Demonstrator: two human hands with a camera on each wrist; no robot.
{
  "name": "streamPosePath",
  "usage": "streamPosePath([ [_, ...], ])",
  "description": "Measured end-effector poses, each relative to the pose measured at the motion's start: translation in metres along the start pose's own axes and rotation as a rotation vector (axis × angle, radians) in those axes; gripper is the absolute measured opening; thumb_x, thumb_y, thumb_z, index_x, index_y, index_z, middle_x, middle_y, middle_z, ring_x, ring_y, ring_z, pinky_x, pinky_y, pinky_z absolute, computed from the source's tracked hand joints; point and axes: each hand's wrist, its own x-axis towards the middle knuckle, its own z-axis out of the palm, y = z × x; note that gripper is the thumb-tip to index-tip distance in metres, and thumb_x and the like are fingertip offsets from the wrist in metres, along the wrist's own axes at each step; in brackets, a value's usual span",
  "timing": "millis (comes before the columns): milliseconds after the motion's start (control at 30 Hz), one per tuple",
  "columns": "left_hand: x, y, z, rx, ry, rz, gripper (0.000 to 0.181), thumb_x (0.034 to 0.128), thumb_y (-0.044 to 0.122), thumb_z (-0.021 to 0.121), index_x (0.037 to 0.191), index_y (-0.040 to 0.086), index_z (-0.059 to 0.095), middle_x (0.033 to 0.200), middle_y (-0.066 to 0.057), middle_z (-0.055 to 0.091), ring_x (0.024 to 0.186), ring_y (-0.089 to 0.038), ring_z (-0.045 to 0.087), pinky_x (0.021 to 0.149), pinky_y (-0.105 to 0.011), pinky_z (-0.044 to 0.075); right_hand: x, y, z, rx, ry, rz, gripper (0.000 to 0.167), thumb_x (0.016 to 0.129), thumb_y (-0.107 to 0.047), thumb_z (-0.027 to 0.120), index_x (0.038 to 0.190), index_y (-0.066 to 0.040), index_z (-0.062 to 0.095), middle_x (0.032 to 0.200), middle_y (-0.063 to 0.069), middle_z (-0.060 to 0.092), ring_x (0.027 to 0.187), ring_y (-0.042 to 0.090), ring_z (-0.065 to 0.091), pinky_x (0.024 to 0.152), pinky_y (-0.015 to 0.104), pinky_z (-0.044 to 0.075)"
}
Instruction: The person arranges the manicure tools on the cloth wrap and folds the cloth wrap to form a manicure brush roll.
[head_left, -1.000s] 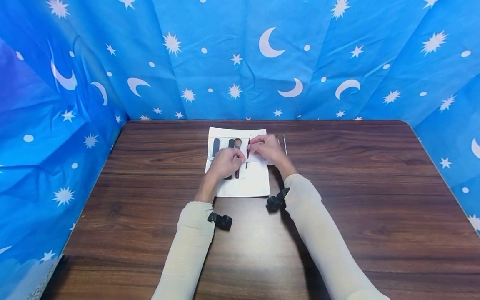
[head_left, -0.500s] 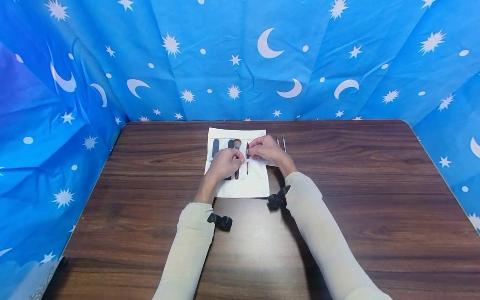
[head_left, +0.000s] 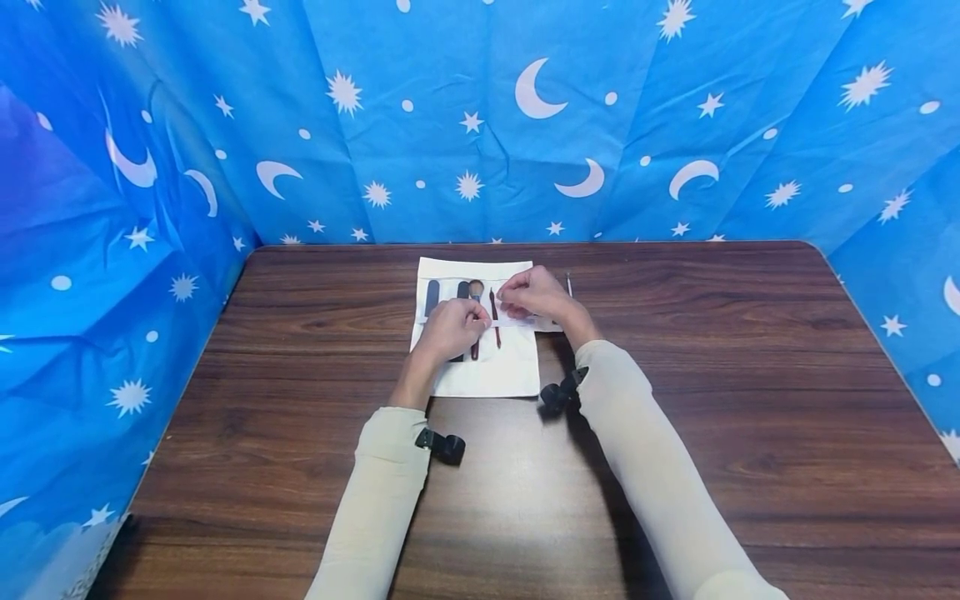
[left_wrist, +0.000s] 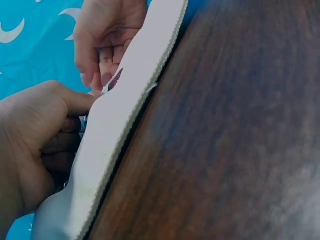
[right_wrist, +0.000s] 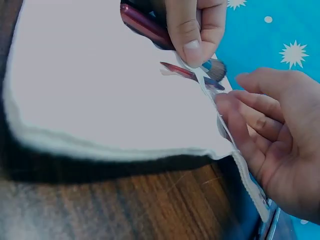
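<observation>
A white cloth tool roll (head_left: 487, 379) lies on the table with a white band across it. My left hand (head_left: 453, 325) pinches the edge of that band (right_wrist: 202, 82) between thumb and forefinger. A slim dark red tool with pointed ends (head_left: 494, 310) passes under the band, just right of the left fingertips. My right hand (head_left: 536, 296) is beside the slim tool, its fingers loosely bent behind the band in the right wrist view and apart from the tool. Left of it lie a makeup brush (head_left: 476, 289) and two dark flat strips (head_left: 432, 296), partly covered by the left hand.
A thin silver tool (head_left: 569, 285) lies on the brown wooden table (head_left: 712, 375), right of the tool roll and partly behind the right hand. A blue curtain (head_left: 480, 142) with moons and stars hangs behind the table and at its sides.
The slim red tool has slid toward me under the band, and my right hand has let go of it and shifted slightly right. My left hand stays at the band.
</observation>
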Motion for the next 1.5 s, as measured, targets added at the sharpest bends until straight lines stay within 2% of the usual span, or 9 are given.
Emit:
streamPosePath([
  [267, -0.001, 0.001, -0.003, -0.015, -0.011, -0.01, 0.011, 0.095, 0.016, 0.067, 0.091, 0.01, 0.076, 0.06, 0.007, 0.049, 0.057, -0.01, 0.045, 0.057, -0.024, 0.035, -0.01, 0.011, -0.008, -0.005, 0.096, -0.103, 0.028, 0.099, -0.012, 0.059, 0.121, 0.002, 0.07, 0.106, 0.025, 0.073, 0.074, 0.011, 0.067, 0.071, 0.022, 0.054],
  [500, -0.001, 0.012, -0.003, -0.026, -0.006, 0.05, 0.015, 0.0951, 0.017, 0.067, 0.099, 0.006, 0.077, 0.055, 0.006, 0.043, 0.05, -0.009, 0.038, 0.05, -0.023, 0.031, -0.023, 0.027, -0.024, 0.106, 0.182, -0.16, 0.028, 0.099, -0.006, 0.058, 0.12, 0.009, 0.067, 0.104, 0.029, 0.072, 0.07, 0.007, 0.066, 0.069, 0.019, 0.056],
  [767, 0.004, 0.017, 0.006, -0.043, -0.006, 0.042, 0.015, 0.0945, 0.02, 0.069, 0.097, 0.008, 0.077, 0.054, 0.007, 0.04, 0.05, -0.008, 0.036, 0.051, -0.023, 0.029, -0.041, 0.04, -0.054, 0.242, 0.253, -0.175, 0.032, 0.101, -0.008, 0.058, 0.123, 0.015, 0.061, 0.077, -0.014, 0.071, 0.07, 0.001, 0.068, 0.071, 0.02, 0.058],
  [933, 0.007, 0.015, 0.009, -0.044, 0.001, 0.052, 0.018, 0.0949, 0.022, 0.068, 0.1, 0.009, 0.079, 0.052, 0.008, 0.039, 0.05, -0.008, 0.034, 0.051, -0.024, 0.029, -0.053, 0.05, -0.073, 0.246, 0.332, -0.126, 0.032, 0.102, -0.01, 0.057, 0.124, 0.014, 0.061, 0.075, -0.018, 0.068, 0.069, -0.002, 0.067, 0.071, 0.017, 0.057],
  [1000, 0.007, 0.014, 0.01, -0.047, 0.0, 0.055, 0.019, 0.0949, 0.022, 0.068, 0.101, 0.009, 0.08, 0.051, 0.008, 0.038, 0.05, -0.008, 0.033, 0.052, -0.024, 0.029, -0.056, 0.053, -0.077, 0.197, 0.341, -0.099, 0.03, 0.102, -0.009, 0.057, 0.123, 0.013, 0.062, 0.077, -0.013, 0.069, 0.068, -0.003, 0.066, 0.069, 0.016, 0.056],
  [1100, 0.007, 0.012, 0.01, -0.039, -0.008, 0.052, 0.019, 0.0952, 0.022, 0.068, 0.102, 0.01, 0.08, 0.051, 0.009, 0.038, 0.051, -0.009, 0.033, 0.054, -0.025, 0.03, -0.054, 0.056, -0.076, 0.099, 0.331, -0.071, 0.028, 0.1, -0.005, 0.057, 0.12, 0.013, 0.064, 0.088, 0.006, 0.075, 0.067, -0.003, 0.065, 0.067, 0.015, 0.055],
  [1233, 0.006, 0.014, 0.009, -0.015, -0.019, 0.053, 0.018, 0.0951, 0.022, 0.069, 0.103, 0.01, 0.08, 0.057, 0.004, 0.049, 0.055, -0.011, 0.037, 0.058, -0.026, 0.034, -0.048, 0.057, -0.069, -0.068, 0.354, -0.025, 0.025, 0.096, -0.005, 0.063, 0.115, 0.01, 0.069, 0.1, 0.025, 0.074, 0.063, -0.003, 0.062, 0.061, 0.014, 0.052],
  [1367, 0.006, 0.015, 0.008, 0.029, -0.025, 0.052, 0.016, 0.0943, 0.021, 0.071, 0.103, 0.012, 0.08, 0.08, -0.003, 0.072, 0.066, -0.013, 0.049, 0.066, -0.026, 0.04, -0.046, 0.048, -0.064, -0.249, 0.386, 0.058, 0.023, 0.091, -0.016, 0.071, 0.105, 0.002, 0.074, 0.086, 0.014, 0.076, 0.064, 0.004, 0.058, 0.062, 0.018, 0.046],
  [1500, 0.007, 0.016, 0.008, 0.073, -0.032, 0.063, 0.014, 0.0941, 0.021, 0.071, 0.101, 0.012, 0.08, 0.093, -0.005, 0.078, 0.071, -0.015, 0.055, 0.069, -0.027, 0.042, -0.046, 0.037, -0.064, -0.368, 0.343, 0.14, 0.022, 0.088, -0.023, 0.075, 0.097, -0.002, 0.076, 0.068, 0.001, 0.071, 0.072, 0.015, 0.058, 0.067, 0.026, 0.042],
])
